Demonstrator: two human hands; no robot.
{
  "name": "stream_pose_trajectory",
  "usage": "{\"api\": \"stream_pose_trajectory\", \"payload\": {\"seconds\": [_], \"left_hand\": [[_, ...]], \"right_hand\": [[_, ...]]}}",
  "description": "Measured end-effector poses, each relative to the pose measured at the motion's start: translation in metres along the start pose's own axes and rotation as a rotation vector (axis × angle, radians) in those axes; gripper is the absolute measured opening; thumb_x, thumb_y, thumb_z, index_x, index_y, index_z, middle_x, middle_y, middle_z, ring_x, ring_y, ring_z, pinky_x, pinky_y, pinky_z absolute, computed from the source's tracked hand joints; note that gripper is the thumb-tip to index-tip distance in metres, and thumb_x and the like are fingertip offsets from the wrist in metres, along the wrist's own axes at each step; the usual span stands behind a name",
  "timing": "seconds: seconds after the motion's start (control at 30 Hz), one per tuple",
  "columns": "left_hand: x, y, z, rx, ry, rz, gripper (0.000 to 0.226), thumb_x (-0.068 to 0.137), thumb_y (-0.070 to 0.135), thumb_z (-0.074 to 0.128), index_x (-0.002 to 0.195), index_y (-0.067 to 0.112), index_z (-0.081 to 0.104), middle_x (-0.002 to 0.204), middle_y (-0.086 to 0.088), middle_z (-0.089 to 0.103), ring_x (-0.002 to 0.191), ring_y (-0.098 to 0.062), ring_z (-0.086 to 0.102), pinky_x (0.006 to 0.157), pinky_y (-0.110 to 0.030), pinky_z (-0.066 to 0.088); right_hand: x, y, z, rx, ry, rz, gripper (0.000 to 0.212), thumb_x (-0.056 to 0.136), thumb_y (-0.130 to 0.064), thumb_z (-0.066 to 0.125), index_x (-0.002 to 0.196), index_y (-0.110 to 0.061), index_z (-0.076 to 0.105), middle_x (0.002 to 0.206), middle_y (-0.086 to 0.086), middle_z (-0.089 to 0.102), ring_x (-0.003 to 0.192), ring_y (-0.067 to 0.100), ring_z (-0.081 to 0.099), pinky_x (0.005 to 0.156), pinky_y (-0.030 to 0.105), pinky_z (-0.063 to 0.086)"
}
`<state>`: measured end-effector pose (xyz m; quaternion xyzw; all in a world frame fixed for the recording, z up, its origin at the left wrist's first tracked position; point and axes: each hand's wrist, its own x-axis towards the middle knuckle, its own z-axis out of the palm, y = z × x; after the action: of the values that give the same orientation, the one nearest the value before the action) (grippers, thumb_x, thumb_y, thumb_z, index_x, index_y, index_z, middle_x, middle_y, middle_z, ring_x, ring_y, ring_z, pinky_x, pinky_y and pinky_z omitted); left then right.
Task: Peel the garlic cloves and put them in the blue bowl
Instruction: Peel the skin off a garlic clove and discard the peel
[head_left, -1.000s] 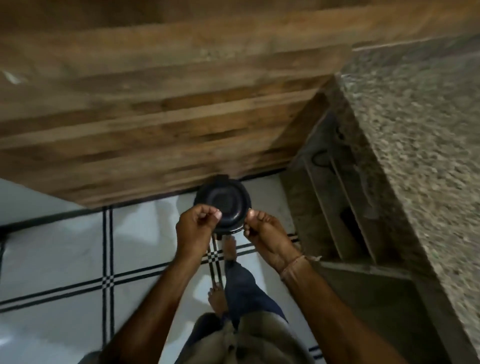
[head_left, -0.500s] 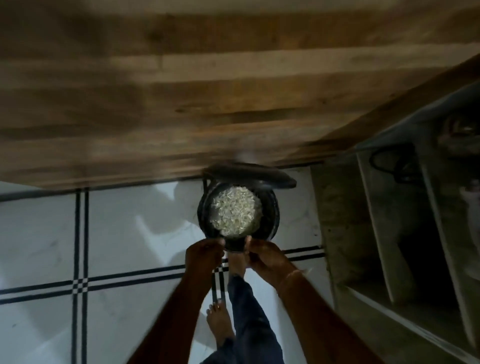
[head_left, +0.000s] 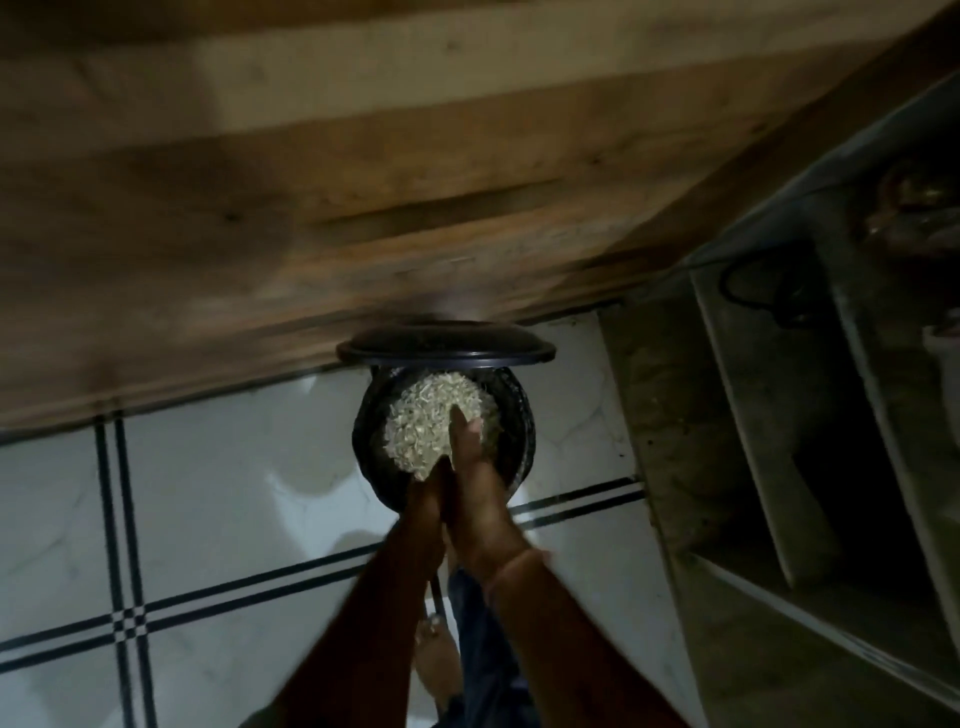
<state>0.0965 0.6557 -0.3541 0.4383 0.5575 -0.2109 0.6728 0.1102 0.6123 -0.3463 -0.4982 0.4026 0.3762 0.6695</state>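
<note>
Where fingers (head_left: 462, 441) reach, peels (head_left: 415, 426) fill the bin (head_left: 519, 415).

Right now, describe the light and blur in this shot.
Head view: dim throughout; the pale peelings in the black bin are the brightest patch; the left hand and right hand are motion-smeared; the wooden panel is soft; the shelves at right sink into shadow.

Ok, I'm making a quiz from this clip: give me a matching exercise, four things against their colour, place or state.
Things: 1 lid; 2 pale scraps; 3 right hand; 4 floor.
States: a white with black lines; b raised open; c fills the black bin; d over the bin, against the left hand.
Pairs: 1-b; 2-c; 3-d; 4-a.
</note>
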Motion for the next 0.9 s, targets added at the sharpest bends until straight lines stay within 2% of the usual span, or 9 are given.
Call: {"api": "stream_pose_trajectory", "payload": {"seconds": [0.07,0.1,0.17,0.23,0.27,0.4,0.5,0.73,0.9], "left_hand": [[-0.056,0.018,0.002,-0.074,-0.123,-0.044,0.046,0.108,0.044,0.048,0.143,0.015,0.058,0.145,-0.007,0.06,0.137,-0.032,0.054,0.117,-0.047,0.041],[-0.085,0.022,0.004,-0.044,-0.152,-0.018,0.038,0.107,0.041,0.05,0.132,0.017,0.065,0.137,-0.01,0.066,0.128,-0.032,0.06,0.112,-0.045,0.046],[-0.141,0.031,0.006,0.101,-0.111,0.08,0.037,0.106,0.042,0.055,0.13,0.018,0.068,0.132,-0.013,0.069,0.122,-0.028,0.064,0.1,-0.036,0.052],[-0.193,0.027,0.004,0.416,-0.011,0.271,0.053,0.104,0.047,0.056,0.148,0.018,0.055,0.15,-0.01,0.058,0.135,-0.027,0.056,0.109,-0.035,0.046],[-0.219,0.026,0.003,0.545,0.022,0.35,0.059,0.104,0.048,0.056,0.154,0.019,0.048,0.156,-0.009,0.051,0.14,-0.027,0.051,0.114,-0.036,0.042],[-0.321,0.018,0.026,0.902,-0.032,0.625,0.052,0.103,0.04,0.06,0.15,0.021,0.05,0.153,-0.007,0.054,0.14,-0.027,0.05,0.115,-0.036,0.039],[-0.381,-0.009,0.059,1.021,-0.139,0.801,0.049,0.094,0.055,0.063,0.137,0.032,0.058,0.141,-0.001,0.063,0.126,-0.022,0.061,0.104,-0.049,0.053],[-0.484,-0.103,0.17,1.179,-0.419,1.125,0.04,0.099,0.035,0.067,0.138,0.028,0.06,0.14,0.006,0.059,0.131,-0.013,0.053,0.106,-0.029,0.043],[-0.522,-0.178,0.274,1.179,-0.531,1.238,0.028,0.097,0.024,0.071,0.125,0.023,0.068,0.123,0.011,0.063,0.117,-0.01,0.06,0.098,-0.022,0.043]], "right_hand": [[-0.039,-0.002,-0.014,-0.137,-0.033,-0.109,0.088,0.077,-0.091,0.057,0.147,-0.037,0.054,0.149,0.0,0.056,0.133,0.023,0.057,0.106,0.036,0.052],[-0.063,-0.013,-0.022,-0.161,-0.053,-0.109,0.083,0.088,-0.084,0.051,0.15,-0.029,0.051,0.146,0.0,0.056,0.131,0.023,0.059,0.094,0.025,0.056],[-0.118,-0.044,-0.031,-0.17,-0.12,-0.088,0.052,0.113,-0.044,0.036,0.148,-0.008,0.051,0.125,0.005,0.062,0.108,0.011,0.07,0.065,0.012,0.054],[-0.172,-0.066,-0.05,-0.259,-0.107,-0.196,0.042,0.116,-0.024,0.031,0.143,0.0,0.052,0.112,0.006,0.065,0.079,-0.005,0.072,0.055,0.008,0.05],[-0.203,-0.073,-0.063,-0.282,-0.112,-0.27,0.04,0.115,-0.025,0.033,0.141,-0.004,0.054,0.11,0.003,0.066,0.079,-0.006,0.071,0.055,0.006,0.049],[-0.317,-0.081,-0.118,-0.34,-0.004,-0.524,0.029,0.112,-0.041,0.039,0.133,-0.034,0.058,0.12,-0.021,0.061,0.105,-0.011,0.061,0.076,0.003,0.047],[-0.388,-0.074,-0.179,-0.407,0.189,-0.804,0.036,0.111,-0.042,0.044,0.14,-0.029,0.06,0.13,-0.022,0.058,0.122,-0.006,0.055,0.104,0.019,0.043],[-0.481,-0.051,-0.348,-0.441,0.51,-1.086,0.04,0.108,-0.045,0.044,0.137,-0.025,0.064,0.13,-0.012,0.063,0.121,0.0,0.059,0.102,0.023,0.048],[-0.514,-0.044,-0.472,-0.402,0.645,-1.092,0.03,0.11,-0.037,0.048,0.132,-0.026,0.066,0.129,-0.01,0.066,0.121,0.002,0.06,0.103,0.023,0.047]]}}
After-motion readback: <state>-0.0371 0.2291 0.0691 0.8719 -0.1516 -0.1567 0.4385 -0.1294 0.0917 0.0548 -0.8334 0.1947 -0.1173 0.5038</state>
